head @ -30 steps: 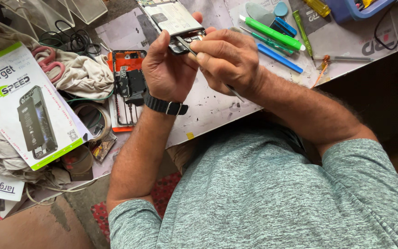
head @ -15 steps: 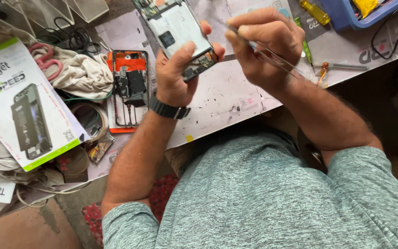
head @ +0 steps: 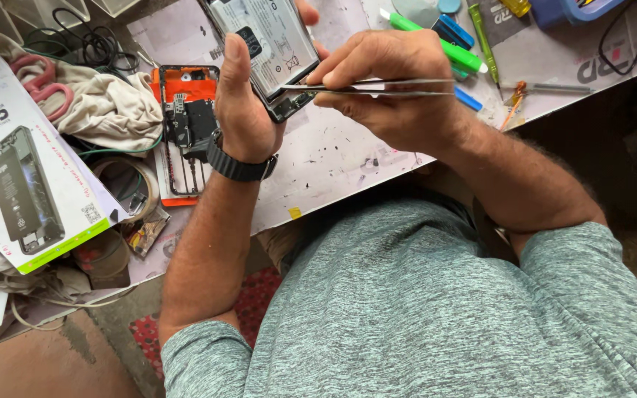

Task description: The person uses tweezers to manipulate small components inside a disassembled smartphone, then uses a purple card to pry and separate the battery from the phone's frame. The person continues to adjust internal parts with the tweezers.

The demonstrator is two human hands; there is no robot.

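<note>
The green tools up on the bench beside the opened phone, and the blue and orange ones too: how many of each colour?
Green: 2, a thick green pen and a thin green screwdriver.
Blue: 1, a blue stick.
Orange: 1, a small orange screwdriver.
Total: 4.

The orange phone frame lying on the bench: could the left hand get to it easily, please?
Probably not right away: the left hand is gripping the opened phone, so it is occupied. The orange phone frame lies uncovered just beside that wrist, so the path itself looks free.
</note>
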